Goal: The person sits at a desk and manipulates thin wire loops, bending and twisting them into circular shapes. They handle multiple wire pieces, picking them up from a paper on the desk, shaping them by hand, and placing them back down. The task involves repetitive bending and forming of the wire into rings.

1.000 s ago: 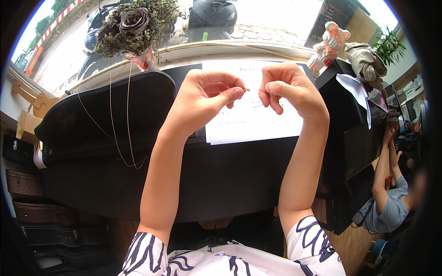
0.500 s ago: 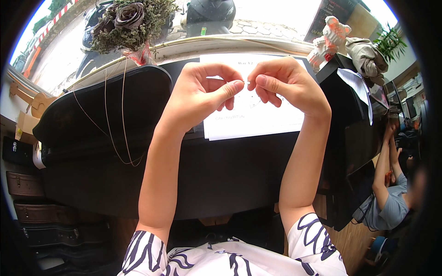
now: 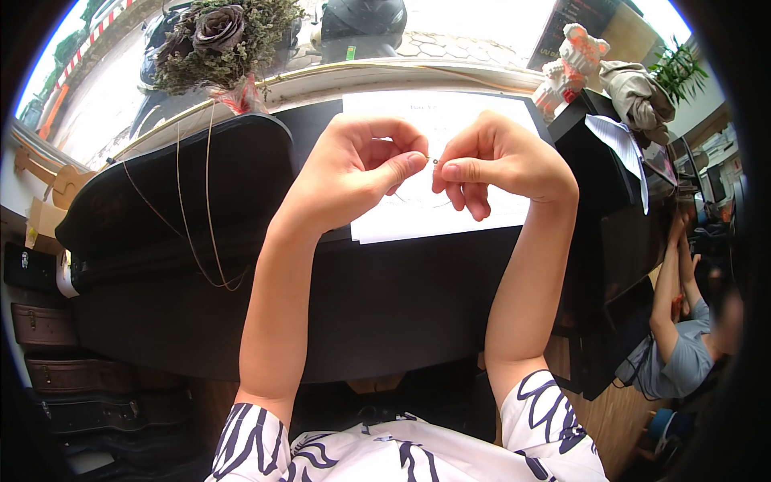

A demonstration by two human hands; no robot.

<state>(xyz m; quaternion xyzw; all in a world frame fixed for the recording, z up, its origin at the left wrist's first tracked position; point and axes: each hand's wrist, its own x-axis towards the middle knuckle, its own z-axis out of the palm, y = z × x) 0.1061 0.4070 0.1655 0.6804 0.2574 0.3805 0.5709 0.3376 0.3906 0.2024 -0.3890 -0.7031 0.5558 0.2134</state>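
from the head view, the left hand (image 3: 353, 173) and right hand (image 3: 494, 161) meet fingertip to fingertip, both pinched on a tiny metal piece (image 3: 434, 161) above the white paper (image 3: 450, 217). the paper lies on the black bench (image 3: 385, 305); a thin wire (image 3: 201, 241) droops at nine o'clock from the hands.

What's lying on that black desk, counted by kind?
White paper sheet: 1
Dried bouquet with a dark rose: 1
Block-built toy figure: 1
Black case: 1
Total: 4
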